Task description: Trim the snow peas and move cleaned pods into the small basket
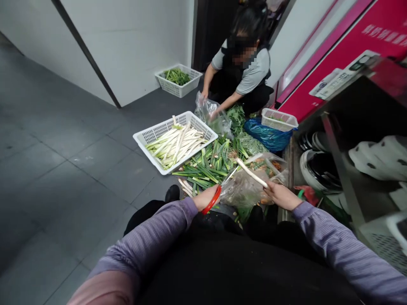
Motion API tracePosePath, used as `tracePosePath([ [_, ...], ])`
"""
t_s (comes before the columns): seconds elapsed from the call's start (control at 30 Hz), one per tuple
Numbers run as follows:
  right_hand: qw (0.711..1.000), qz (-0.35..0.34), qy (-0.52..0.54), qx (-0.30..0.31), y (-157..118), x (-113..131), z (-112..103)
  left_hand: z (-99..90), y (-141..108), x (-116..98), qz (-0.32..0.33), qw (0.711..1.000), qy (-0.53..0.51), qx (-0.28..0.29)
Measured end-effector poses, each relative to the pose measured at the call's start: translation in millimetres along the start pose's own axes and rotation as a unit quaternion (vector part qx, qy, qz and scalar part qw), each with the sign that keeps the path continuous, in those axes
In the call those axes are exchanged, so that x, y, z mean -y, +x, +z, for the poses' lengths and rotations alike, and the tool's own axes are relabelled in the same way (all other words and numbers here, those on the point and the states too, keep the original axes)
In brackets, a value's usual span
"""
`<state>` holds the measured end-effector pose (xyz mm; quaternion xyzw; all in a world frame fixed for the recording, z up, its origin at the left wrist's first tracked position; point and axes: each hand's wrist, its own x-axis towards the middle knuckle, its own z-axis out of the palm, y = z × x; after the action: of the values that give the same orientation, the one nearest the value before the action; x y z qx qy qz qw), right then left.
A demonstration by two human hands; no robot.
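My left hand (206,199) is closed round red-handled scissors (211,201), their blades pointing up and right. A white leek stalk (252,173) with roots at its far end is held by my right hand (280,195), fingers closed on its near end. The blade tips are close to the stalk; whether they touch it I cannot tell. Cut green leaves (203,169) lie heaped on the floor beyond my hands. A clear plastic bag (243,190) lies between my hands. White stalks (179,142) fill a white basket (148,156) ahead to the left.
A person (251,72) crouches ahead, hands in a clear bag (219,123). A basket of greens (178,87) stands by the wall. A small white basket (279,120) rests on a blue bag (267,135). Shelves with stacked dishes (318,169) stand at the right.
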<state>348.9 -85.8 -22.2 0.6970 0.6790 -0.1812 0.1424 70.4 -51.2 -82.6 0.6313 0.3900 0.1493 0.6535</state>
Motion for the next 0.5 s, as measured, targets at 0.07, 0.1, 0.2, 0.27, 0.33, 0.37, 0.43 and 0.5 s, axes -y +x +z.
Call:
tracePosePath([
  [0.07,0.999,0.051,-0.018,0.007,-6,0,0,3.5,4,1,0.011,1.0,0.013,0.006],
  [0.1,0.997,0.076,-0.026,0.013,-9,0,-1,5.1,6,2,0.013,1.0,0.018,0.006],
  [0.2,0.991,0.119,-0.043,0.033,-16,5,-2,9.6,15,2,0.017,0.999,0.027,0.007],
  [0.27,0.992,0.115,-0.047,0.034,-20,10,-1,12.8,22,-3,0.009,0.999,0.03,0.005],
  [0.33,0.993,0.108,-0.044,0.027,-22,13,2,15.7,28,-12,-0.041,0.999,0.023,0.003],
  [0.37,0.993,0.107,-0.04,0.026,-23,12,5,16.7,31,-16,-0.07,0.997,0.012,0.003],
  [0.43,0.993,0.112,-0.029,0.033,-21,4,14,17.3,34,-25,-0.112,0.993,-0.02,0.014],
  [0.5,0.992,0.119,-0.002,0.036,-18,-11,30,16.4,35,-29,-0.124,0.991,-0.038,0.039],
])
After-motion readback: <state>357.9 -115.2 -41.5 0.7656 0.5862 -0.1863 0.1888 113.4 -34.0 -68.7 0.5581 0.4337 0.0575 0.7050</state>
